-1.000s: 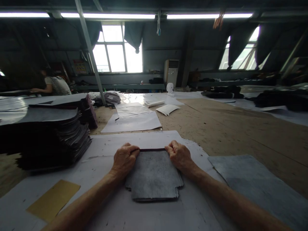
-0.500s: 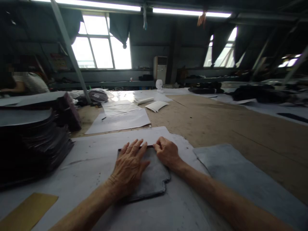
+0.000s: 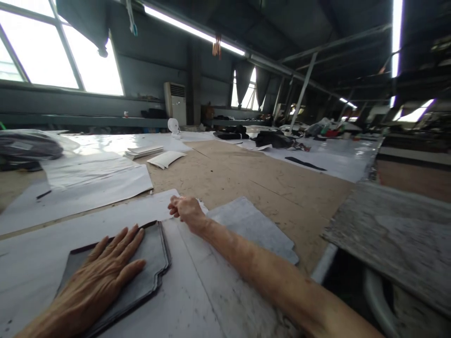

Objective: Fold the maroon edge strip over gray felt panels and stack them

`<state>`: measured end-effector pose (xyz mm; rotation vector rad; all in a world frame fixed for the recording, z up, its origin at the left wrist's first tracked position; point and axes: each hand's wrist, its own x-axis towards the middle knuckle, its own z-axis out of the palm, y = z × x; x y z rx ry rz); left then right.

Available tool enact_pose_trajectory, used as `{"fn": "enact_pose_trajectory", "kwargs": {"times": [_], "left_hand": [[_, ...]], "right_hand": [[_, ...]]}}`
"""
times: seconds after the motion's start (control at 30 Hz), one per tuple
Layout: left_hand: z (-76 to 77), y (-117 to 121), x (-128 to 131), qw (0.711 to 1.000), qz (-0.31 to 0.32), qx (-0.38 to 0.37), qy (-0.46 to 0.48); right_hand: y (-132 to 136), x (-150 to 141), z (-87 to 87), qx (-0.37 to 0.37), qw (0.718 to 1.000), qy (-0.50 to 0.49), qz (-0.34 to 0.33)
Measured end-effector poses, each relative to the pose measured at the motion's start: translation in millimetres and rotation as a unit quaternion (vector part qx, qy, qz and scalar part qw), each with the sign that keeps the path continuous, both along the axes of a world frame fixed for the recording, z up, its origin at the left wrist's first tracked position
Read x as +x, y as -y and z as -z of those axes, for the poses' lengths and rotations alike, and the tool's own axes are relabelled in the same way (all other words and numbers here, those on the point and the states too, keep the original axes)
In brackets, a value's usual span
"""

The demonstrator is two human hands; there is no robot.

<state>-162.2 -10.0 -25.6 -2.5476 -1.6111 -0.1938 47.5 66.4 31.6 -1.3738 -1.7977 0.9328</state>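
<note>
My left hand [image 3: 102,272] lies flat, fingers spread, on a small stack of dark grey cut pieces [image 3: 151,256] with a notched corner. The stack rests on a large white sheet [image 3: 190,300] that covers the near part of the table. My right hand [image 3: 185,210] is off the stack, up and to its right. Its fingers are curled, resting at the far edge of the white sheet, next to a larger grey sheet [image 3: 253,225]. I cannot make out anything in them.
Further white sheets [image 3: 88,183] and a folded white pile [image 3: 144,151] lie on the brown tabletop [image 3: 246,183]. A bagged bundle [image 3: 28,145] sits far left, dark fabric [image 3: 271,139] at the back. A grey board [image 3: 398,234] lies beyond the table edge on the right.
My view has swung right. My left hand went from gripping the stack's far edge to lying flat on it. My right hand left the stack and moved right, to the white sheet's edge.
</note>
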Motion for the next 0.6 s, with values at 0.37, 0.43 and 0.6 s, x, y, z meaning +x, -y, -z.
{"fn": "enact_pose_trajectory", "kwargs": {"times": [0.37,0.43,0.6], "left_hand": [[-3.7,2.3,7.6,0.998,-0.064,0.027,0.004],[-9.9,5.7,11.7,0.997,-0.057,0.023,0.034],[-24.2,15.9,15.0,0.986,-0.074,0.097,0.113]], "right_hand": [[120.2,159.3,-13.9,0.095,0.974,0.206,-0.005],[130.8,171.2,-4.8,0.125,0.965,0.227,-0.034],[114.3,186.1,22.8,0.150,0.963,0.222,-0.031]]}}
